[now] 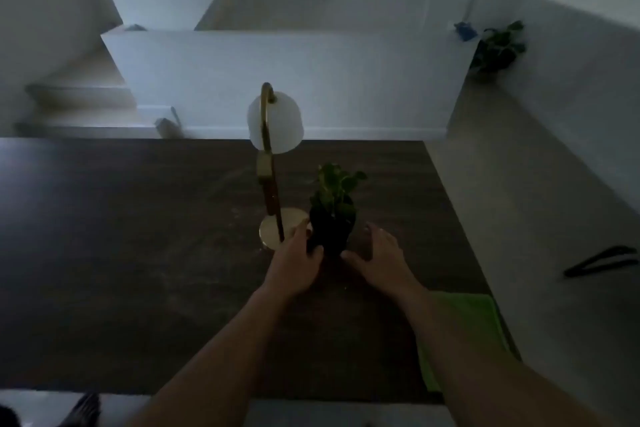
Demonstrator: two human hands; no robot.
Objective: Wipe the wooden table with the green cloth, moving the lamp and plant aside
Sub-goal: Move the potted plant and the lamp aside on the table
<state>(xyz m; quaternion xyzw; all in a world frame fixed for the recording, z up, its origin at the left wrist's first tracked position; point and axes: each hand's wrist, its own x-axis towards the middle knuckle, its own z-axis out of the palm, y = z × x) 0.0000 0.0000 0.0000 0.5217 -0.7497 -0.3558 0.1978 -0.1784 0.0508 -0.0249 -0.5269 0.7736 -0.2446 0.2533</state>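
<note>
- dark-potted plant [332, 218] stands mid wooden table [138, 236], just right of the lamp [287, 121]; probably light and top-heavy, with soft leaves.
- left hand [298, 260] wraps the pot's left side; right hand [381, 253] is spread wide just beside it.
- best gripped low on the pot; green cloth [464, 333] lies near right.

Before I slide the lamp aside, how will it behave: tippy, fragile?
Likely top-heavy: the lamp carries its white shade high on a thin curved stem over a small round base, so pushing up high may tip it. The shade looks like glass, probably fragile. The base sits close to the plant pot, which the left hand grips; sliding could bump it.
</note>
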